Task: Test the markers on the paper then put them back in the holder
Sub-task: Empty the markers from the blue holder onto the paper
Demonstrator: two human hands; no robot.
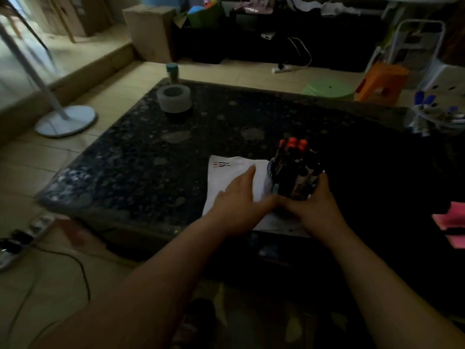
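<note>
the holder (276, 185) stands on the paper (226, 172), packed with markers (293, 147). the right hand (317, 207) seems to wrap round its base, though the view is dim. the left hand (239, 200) lies flat on the sheet. the holder is likely light and top-heavy, so hold it low.

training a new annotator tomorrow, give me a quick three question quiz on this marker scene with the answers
1. True or false: the left hand lies flat on the paper.
2. Which hand grips the holder? A) the left hand B) the right hand C) neither
3. Apart from black, what colour are the test marks on the paper?

Key: 1 true; 2 B; 3 red.
</note>
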